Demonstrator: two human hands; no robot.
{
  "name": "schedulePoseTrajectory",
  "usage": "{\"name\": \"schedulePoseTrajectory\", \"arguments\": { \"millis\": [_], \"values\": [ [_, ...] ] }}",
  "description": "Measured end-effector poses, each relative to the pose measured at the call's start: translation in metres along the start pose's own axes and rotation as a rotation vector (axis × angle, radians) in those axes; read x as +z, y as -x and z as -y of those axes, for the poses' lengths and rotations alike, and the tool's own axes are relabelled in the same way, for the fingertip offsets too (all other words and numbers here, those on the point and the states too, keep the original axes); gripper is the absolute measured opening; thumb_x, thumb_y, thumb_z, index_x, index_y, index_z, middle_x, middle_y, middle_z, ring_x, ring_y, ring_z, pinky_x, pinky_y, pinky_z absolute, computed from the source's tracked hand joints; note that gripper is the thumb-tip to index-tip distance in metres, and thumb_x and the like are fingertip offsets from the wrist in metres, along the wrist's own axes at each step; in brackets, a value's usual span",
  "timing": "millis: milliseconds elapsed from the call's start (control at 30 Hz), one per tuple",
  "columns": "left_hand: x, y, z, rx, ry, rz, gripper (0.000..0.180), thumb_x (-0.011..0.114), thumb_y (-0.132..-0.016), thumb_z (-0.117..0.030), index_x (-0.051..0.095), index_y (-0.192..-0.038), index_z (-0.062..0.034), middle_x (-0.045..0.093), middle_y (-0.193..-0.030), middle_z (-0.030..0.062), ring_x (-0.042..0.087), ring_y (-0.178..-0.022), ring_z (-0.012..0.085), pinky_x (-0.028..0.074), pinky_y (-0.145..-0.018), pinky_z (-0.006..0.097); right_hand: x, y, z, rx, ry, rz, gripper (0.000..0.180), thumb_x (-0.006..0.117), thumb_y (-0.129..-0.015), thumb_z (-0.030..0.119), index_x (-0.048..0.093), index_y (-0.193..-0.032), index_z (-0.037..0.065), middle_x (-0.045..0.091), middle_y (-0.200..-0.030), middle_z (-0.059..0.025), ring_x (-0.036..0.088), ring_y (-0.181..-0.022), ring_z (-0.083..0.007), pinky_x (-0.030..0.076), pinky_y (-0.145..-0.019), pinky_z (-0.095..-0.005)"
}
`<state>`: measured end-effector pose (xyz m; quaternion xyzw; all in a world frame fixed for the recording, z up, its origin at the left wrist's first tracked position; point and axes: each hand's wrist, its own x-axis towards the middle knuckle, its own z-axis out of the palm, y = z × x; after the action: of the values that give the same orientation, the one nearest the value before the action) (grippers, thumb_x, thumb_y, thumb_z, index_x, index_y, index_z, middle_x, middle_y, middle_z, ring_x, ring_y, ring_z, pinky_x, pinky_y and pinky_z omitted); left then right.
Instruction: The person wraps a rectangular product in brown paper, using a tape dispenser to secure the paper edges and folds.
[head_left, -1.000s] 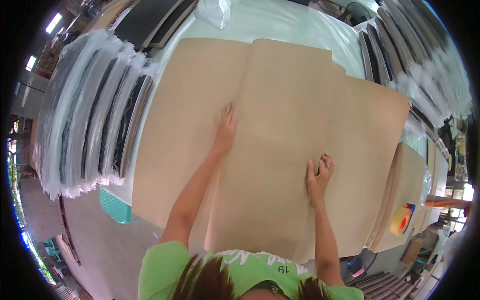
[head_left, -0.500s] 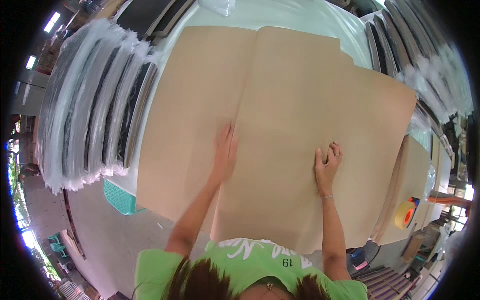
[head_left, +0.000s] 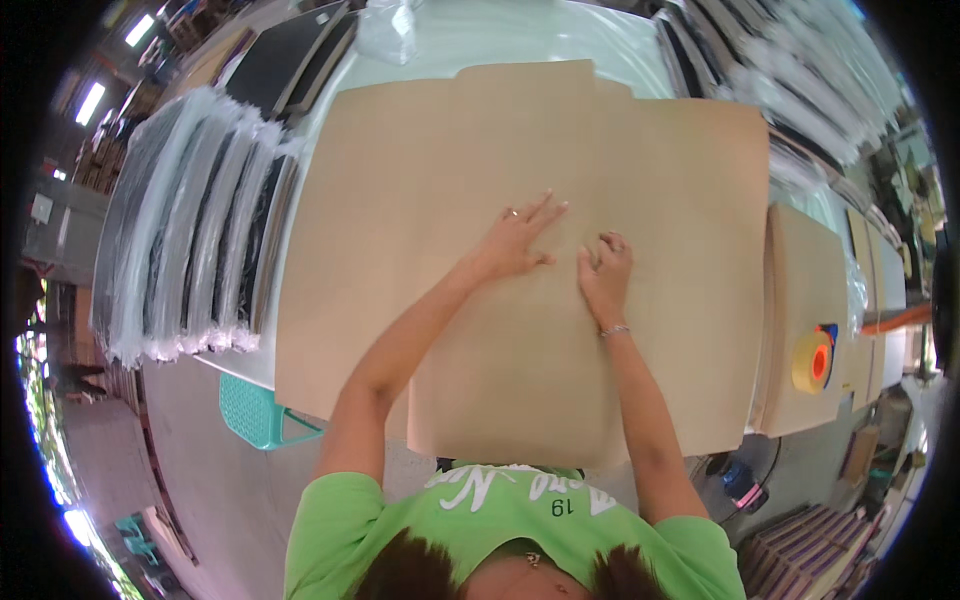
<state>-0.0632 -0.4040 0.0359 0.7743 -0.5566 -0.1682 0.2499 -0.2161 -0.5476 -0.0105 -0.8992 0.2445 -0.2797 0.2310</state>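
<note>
A wide brown cardboard sheet (head_left: pixel 680 350) with folded flaps covers most of the table before me. Flat on its middle lies my left hand (head_left: pixel 522 240), fingers spread, with nothing in it. Just to the right, my right hand (head_left: pixel 605 278) rests on the same cardboard with its fingers curled in. Whether those curled fingers hold something small is hidden. The two hands are close together but apart.
Plastic-wrapped panels (head_left: pixel 185 240) stand in a row at the left; more wrapped panels (head_left: pixel 815 80) are at the far right. A yellow tape roll (head_left: pixel 808 362) sits on brown boards (head_left: pixel 805 270) at the right. A green stool (head_left: pixel 250 408) stands below the table's left edge.
My left hand has slid right and farther away, its fingers spreading. The right hand has moved left and slightly away. The cardboard's far flap has shifted left and the raised fold lies flatter.
</note>
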Motion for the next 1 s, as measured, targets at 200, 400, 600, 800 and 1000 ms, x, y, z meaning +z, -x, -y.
{"name": "schedulePoseTrajectory", "arguments": {
  "millis": [200, 400, 600, 800, 1000],
  "values": [
    [0.022, -0.037, 0.001, -0.095, -0.287, 0.111, 0.089, 0.067, -0.062, -0.021, 0.037, -0.146, -0.0208, 0.03, -0.151, 0.0179, 0.027, -0.14, 0.0379, 0.027, -0.112, 0.05, 0.006, 0.002, -0.009, 0.052, -0.051, 0.014, 0.045, 0.069, -0.08, 0.024, 0.057, -0.115, 0.0, 0.056, -0.121, -0.0203, 0.047, -0.119, -0.0371, 0.035, -0.103, -0.0482],
    [0.005, -0.039, -0.008, -0.263, -0.331, 0.267, 0.09, 0.081, -0.064, -0.025, 0.037, -0.143, -0.0211, 0.029, -0.151, 0.0157, 0.025, -0.141, 0.0352, 0.024, -0.116, 0.046, -0.161, 0.018, -0.072, 0.135, -0.133, -0.405, 0.069, 0.073, -0.079, 0.017, 0.038, -0.136, 0.002, 0.042, -0.137, -0.0203, 0.035, -0.132, -0.0344, 0.026, -0.11, -0.0501],
    [0.011, -0.058, -0.03, -0.253, -0.305, 0.255, 0.091, 0.081, -0.064, -0.023, 0.035, -0.143, -0.0202, 0.028, -0.152, 0.0142, 0.02, -0.143, 0.0335, 0.022, -0.117, 0.046, -0.449, 0.111, -0.289, 0.597, 0.317, -0.525, 0.063, 0.07, -0.085, 0.042, 0.05, -0.131, 0.005, 0.058, -0.111, -0.0059, 0.054, -0.101, -0.0187, 0.044, -0.088, -0.0331],
    [0.009, -0.041, -0.011, -0.232, -0.329, 0.253, 0.085, 0.08, -0.063, -0.018, 0.04, -0.139, -0.0174, 0.034, -0.148, 0.016, 0.026, -0.14, 0.0344, 0.025, -0.115, 0.047, -0.447, 0.097, -0.35, 0.949, -0.276, 0.031, 0.063, 0.07, -0.082, 0.041, 0.051, -0.131, 0.007, 0.059, -0.112, -0.0012, 0.054, -0.1, -0.0153, 0.043, -0.084, -0.0348],
    [0.017, -0.061, -0.011, -0.15, -0.339, 0.189, 0.087, 0.08, -0.06, -0.021, 0.04, -0.138, -0.0208, 0.034, -0.147, 0.0142, 0.03, -0.138, 0.0357, 0.032, -0.111, 0.049, -0.429, 0.147, -0.434, 0.745, -0.756, -0.43, 0.03, 0.067, -0.083, 0.017, 0.062, -0.108, 0.0, 0.062, -0.104, -0.0068, 0.06, -0.093, -0.0151, 0.05, -0.082, -0.0301]
  ]
}}
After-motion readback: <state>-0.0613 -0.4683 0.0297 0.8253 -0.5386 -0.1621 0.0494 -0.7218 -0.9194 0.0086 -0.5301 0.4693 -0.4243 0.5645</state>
